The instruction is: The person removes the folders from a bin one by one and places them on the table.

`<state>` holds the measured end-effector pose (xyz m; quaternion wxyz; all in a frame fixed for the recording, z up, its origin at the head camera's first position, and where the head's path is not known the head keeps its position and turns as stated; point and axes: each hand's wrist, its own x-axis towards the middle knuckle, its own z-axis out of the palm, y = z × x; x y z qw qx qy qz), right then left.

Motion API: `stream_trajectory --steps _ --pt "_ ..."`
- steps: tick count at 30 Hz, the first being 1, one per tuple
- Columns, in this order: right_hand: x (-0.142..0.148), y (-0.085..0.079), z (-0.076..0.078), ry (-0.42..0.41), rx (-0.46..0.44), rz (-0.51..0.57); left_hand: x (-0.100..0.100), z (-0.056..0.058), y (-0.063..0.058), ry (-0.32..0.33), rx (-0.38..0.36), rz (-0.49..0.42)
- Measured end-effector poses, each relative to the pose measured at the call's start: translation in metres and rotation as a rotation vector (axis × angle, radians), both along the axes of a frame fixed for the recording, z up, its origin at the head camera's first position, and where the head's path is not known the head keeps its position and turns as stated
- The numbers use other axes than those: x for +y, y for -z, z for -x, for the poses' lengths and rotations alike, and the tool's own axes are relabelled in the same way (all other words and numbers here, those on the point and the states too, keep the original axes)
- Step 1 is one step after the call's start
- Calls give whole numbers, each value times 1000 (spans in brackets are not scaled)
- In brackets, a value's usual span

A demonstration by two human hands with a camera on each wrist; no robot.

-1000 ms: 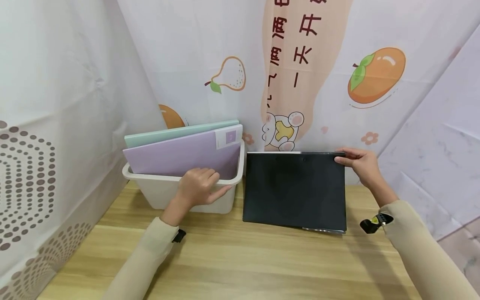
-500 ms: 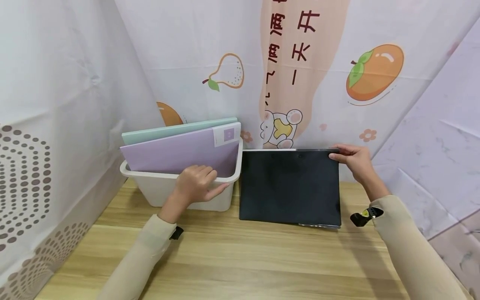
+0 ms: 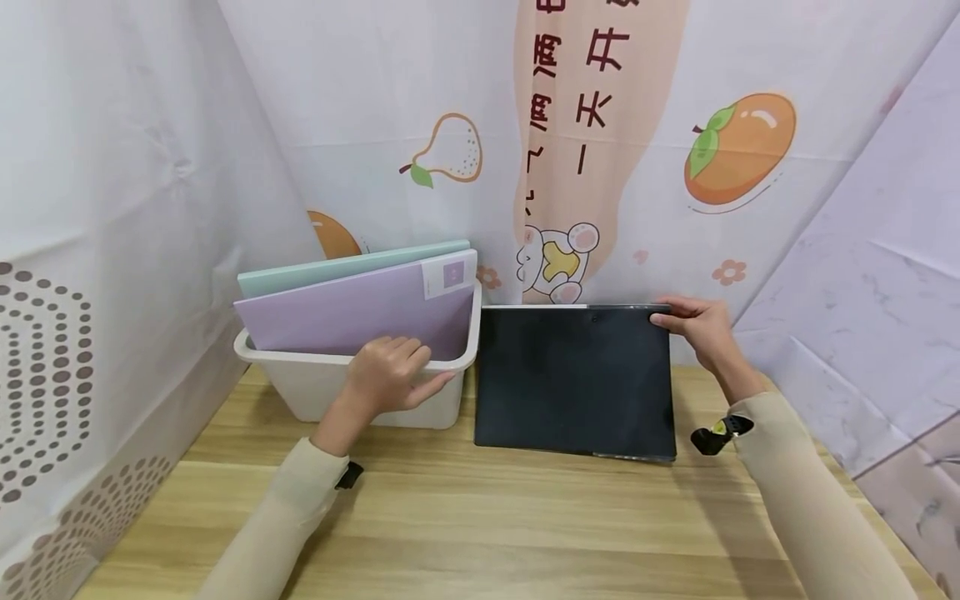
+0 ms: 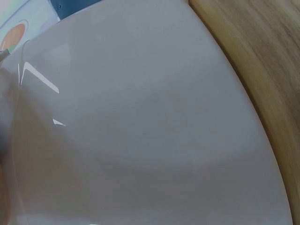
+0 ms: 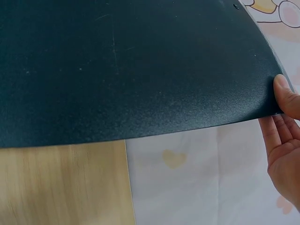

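Note:
A white plastic bin [image 3: 296, 358] stands at the left of the table, holding a purple folder [image 3: 337, 312] and a mint-green folder [image 3: 352, 265] upright and leaning. My left hand [image 3: 390, 371] grips the bin's front rim, fingers curled over it and thumb along the outside. In the left wrist view the bin's wall [image 4: 150, 108] fills most of the picture. To the right of the bin, a black folder [image 3: 573, 379] stands on its long edge, tilted back. My right hand [image 3: 701, 327] pinches its upper right corner, thumb [image 5: 283, 91] in front and fingers behind.
A wooden table [image 3: 480, 517] lies under everything. Behind it hangs a white curtain [image 3: 337, 83] printed with fruit and characters. Patterned cloth [image 3: 112, 250] hangs at the left, and marble-look cloth [image 3: 862, 317] closes off the right side.
Everything has shifted slightly left in the head view, as the camera turned a little. Both hands keep their holds on the bin rim and the black folder.

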<state>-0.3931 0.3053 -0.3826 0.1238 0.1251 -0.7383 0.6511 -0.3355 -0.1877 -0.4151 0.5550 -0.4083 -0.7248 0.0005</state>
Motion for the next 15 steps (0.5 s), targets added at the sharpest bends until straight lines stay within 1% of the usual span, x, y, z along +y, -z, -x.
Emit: stream_trajectory --steps 4,8,11,15 --pt "-1 3 3 3 -7 -10 -1 -1 1 -1 -6 -7" --pt "-4 4 3 13 -33 -21 -1 -2 2 2 -9 -14" --pt "-8 1 1 18 -52 -33 -1 -2 2 4 -13 -14" --pt "-16 -6 -5 18 -60 -54 0 -1 2 13 -17 -17"
